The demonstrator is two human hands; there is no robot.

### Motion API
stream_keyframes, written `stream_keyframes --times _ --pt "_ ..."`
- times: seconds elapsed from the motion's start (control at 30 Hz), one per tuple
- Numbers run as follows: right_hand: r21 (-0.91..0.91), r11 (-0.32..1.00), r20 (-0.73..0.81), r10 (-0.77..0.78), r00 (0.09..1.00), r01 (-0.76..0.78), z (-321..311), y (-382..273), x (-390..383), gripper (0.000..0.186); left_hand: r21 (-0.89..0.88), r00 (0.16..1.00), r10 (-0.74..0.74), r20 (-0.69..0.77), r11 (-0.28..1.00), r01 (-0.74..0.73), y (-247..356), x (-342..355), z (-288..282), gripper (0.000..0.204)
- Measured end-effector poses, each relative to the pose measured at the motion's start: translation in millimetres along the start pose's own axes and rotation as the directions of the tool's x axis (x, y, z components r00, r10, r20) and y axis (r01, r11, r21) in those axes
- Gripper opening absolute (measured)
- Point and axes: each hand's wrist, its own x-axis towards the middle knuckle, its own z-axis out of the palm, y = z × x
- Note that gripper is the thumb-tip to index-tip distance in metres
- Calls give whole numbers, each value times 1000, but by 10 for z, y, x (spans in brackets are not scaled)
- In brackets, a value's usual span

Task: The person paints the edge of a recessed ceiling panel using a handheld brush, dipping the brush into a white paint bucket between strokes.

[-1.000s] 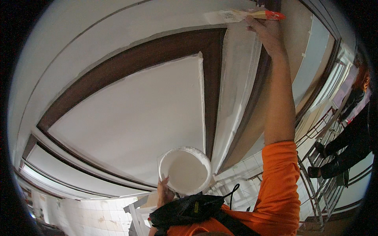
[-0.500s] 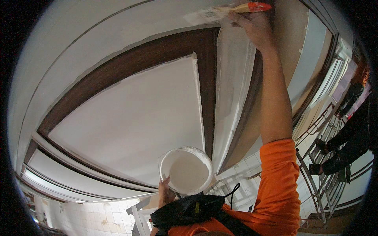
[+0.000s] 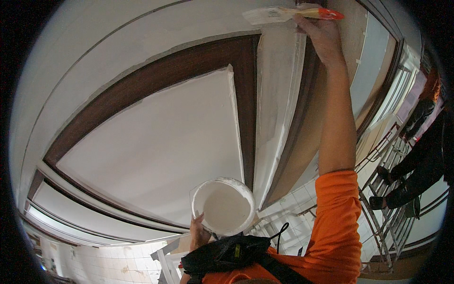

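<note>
Up at the top, my right hand (image 3: 325,39) is closed round the handle of a flat paintbrush (image 3: 269,15) with an orange-red handle end. The brush's white bristles point left and lie on or close to the pale surface above the dark wood frame (image 3: 248,57); contact cannot be made out. Low in the middle, my left hand (image 3: 200,231) grips a white paint bucket (image 3: 248,191) by its left side. Off-white paint (image 3: 223,208) shows inside it, and dried paint coats its rim.
A white panel (image 3: 156,146) sits inside the dark frame. Beside it runs a patchy pale strip (image 3: 279,80). At right, a person in dark trousers (image 3: 416,175) stands on a metal ladder (image 3: 385,227). White tiles (image 3: 293,208) show below. A black bag (image 3: 227,255) hangs at my chest.
My right hand has moved right with the paintbrush, which now lies more level, its bristles shifted rightward too. The left hand and bucket have hardly moved.
</note>
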Motion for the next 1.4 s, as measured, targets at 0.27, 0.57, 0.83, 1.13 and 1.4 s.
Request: stream_keyframes --times 0.27,0.57,0.83,1.13,1.4 --pt "-120 990 45 83 996 -77 -108 92 41 30 39 1000 7 -29 999 -6 -10 38 1 51" --pt "96 993 52 65 997 -69 37 -109 61 13 287 974 137 182 940 -186 -95 166 -273 49" --pt "-110 994 -74 -11 997 3 -182 -101 -19 39 -22 995 -58 -79 998 56 111 -153 117 48" --pt "294 948 -233 -54 971 123 1627 -807 -421 27 -9 999 45 19 999 -45 -10 -31 -41 52" --pt "277 908 -300 -228 926 314 2264 -802 -414 17 -40 996 8 -84 999 -11 -41 13 -41 52"
